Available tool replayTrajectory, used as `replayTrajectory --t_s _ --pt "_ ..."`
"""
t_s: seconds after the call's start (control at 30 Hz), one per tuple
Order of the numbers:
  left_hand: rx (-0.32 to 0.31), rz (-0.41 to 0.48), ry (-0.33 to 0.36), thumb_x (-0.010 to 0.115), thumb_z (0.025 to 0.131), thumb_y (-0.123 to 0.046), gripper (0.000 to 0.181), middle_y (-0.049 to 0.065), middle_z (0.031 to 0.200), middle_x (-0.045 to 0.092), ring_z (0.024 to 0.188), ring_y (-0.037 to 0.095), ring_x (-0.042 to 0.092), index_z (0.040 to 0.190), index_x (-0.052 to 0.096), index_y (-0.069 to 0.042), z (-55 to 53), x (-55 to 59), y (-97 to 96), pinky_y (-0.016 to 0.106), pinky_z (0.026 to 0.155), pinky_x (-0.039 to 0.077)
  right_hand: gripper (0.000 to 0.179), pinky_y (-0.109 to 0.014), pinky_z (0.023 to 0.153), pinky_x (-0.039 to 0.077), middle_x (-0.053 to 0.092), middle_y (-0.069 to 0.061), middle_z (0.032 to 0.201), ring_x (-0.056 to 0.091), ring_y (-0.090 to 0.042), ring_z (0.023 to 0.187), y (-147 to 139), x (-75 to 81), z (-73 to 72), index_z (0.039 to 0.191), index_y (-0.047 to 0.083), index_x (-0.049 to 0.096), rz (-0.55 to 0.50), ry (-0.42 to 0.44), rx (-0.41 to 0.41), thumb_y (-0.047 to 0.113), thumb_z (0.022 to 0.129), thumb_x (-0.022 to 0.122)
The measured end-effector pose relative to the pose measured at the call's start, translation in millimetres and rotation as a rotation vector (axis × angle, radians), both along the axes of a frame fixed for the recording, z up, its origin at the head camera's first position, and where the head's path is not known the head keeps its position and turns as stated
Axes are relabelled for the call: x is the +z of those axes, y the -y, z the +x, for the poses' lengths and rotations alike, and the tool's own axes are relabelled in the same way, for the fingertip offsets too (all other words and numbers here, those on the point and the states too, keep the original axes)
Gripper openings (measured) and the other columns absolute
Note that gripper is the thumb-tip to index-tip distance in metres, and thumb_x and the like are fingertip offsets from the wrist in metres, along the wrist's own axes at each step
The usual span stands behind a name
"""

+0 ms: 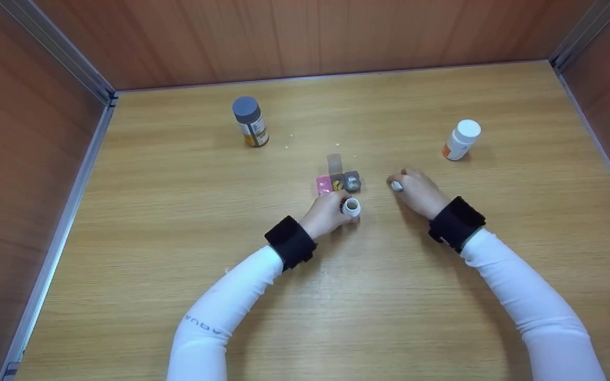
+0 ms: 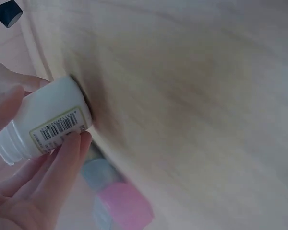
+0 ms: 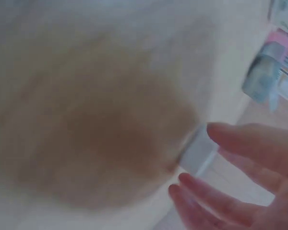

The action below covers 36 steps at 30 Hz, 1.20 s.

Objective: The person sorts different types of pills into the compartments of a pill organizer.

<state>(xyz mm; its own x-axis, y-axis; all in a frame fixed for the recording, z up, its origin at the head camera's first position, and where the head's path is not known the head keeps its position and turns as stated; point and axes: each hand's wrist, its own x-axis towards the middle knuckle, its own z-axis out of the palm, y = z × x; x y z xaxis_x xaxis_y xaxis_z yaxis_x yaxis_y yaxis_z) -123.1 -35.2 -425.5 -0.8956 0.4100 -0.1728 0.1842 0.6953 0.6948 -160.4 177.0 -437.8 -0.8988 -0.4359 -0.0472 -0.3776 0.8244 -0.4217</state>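
Note:
My left hand (image 1: 328, 213) grips an uncapped white pill bottle (image 1: 352, 207), its open mouth facing up. In the left wrist view, thumb and fingers lie around the bottle (image 2: 50, 112), whose label has a barcode. Just beyond that hand sits a small pill organizer (image 1: 352, 181) with pink and grey compartments. Its middle lid (image 1: 334, 163) stands raised, and yellow pills (image 1: 338, 185) show inside. To the right, low over the table, my right hand (image 1: 420, 191) pinches a white bottle cap (image 1: 397, 186). The cap (image 3: 199, 149) shows between thumb and fingers in the right wrist view.
A dark-capped bottle (image 1: 251, 121) stands at the back left of the wooden table (image 1: 178, 211). At the back right is a white-capped bottle (image 1: 462, 139). Several tiny white bits lie behind the organizer. Wooden panels (image 1: 315, 37) border the back and sides.

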Motion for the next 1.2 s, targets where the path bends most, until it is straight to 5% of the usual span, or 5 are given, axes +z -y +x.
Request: replayTrajectory --t_s 0.23,0.43,0.57,0.8,1.2 --pt "-0.007 0.007 -0.048 0.071 0.071 -0.005 0.028 0.011 0.091 0.063 0.083 0.017 0.056 0.096 0.060 0.003 0.6 -1.9 -0.4 0.027 0.077 0.046 0.026 -0.045 0.077 0.046 0.054 -0.023 0.095 0.055 -0.036 0.089 13.5 5.2 5.3 0.098 -0.007 0.053 -0.186 -0.056 -0.018 -0.002 0.074 0.063" --pt "-0.012 0.025 -0.073 0.070 0.070 -0.005 0.026 0.010 0.088 0.063 0.081 0.017 0.056 0.093 0.061 0.003 0.7 -3.5 0.9 0.027 0.075 0.046 0.032 -0.039 0.080 0.046 0.059 -0.018 0.097 0.056 -0.028 0.089 36.0 15.0 21.7 0.102 -0.006 0.052 -0.578 0.106 0.021 0.000 0.073 0.066" --pt "-0.010 0.028 -0.078 0.071 0.071 -0.006 0.028 0.010 0.090 0.064 0.084 0.019 0.058 0.096 0.061 0.002 0.4 -3.8 1.4 0.028 0.076 0.046 0.034 -0.040 0.089 0.042 0.060 -0.018 0.104 0.054 -0.027 0.097 45.4 14.6 30.8 0.106 -0.004 0.057 -0.694 0.149 0.036 0.006 0.076 0.067" --pt "0.002 0.042 -0.066 0.070 0.071 -0.004 0.029 0.011 0.092 0.063 0.085 0.019 0.058 0.097 0.060 0.002 0.8 -3.7 1.9 0.029 0.078 0.047 0.030 -0.041 0.090 0.040 0.061 -0.015 0.096 0.055 -0.027 0.096 53.5 10.2 33.9 0.095 -0.004 0.058 -0.674 0.086 0.004 0.005 0.071 0.072" --pt "0.005 0.046 -0.072 0.070 0.070 -0.004 0.033 0.011 0.090 0.064 0.083 0.019 0.058 0.101 0.061 0.002 -0.5 -3.7 2.1 0.027 0.076 0.046 0.035 -0.040 0.090 0.041 0.061 -0.016 0.106 0.053 -0.029 0.105 54.1 18.5 39.1 0.106 -0.003 0.061 -0.471 0.041 0.132 0.002 0.072 0.068"
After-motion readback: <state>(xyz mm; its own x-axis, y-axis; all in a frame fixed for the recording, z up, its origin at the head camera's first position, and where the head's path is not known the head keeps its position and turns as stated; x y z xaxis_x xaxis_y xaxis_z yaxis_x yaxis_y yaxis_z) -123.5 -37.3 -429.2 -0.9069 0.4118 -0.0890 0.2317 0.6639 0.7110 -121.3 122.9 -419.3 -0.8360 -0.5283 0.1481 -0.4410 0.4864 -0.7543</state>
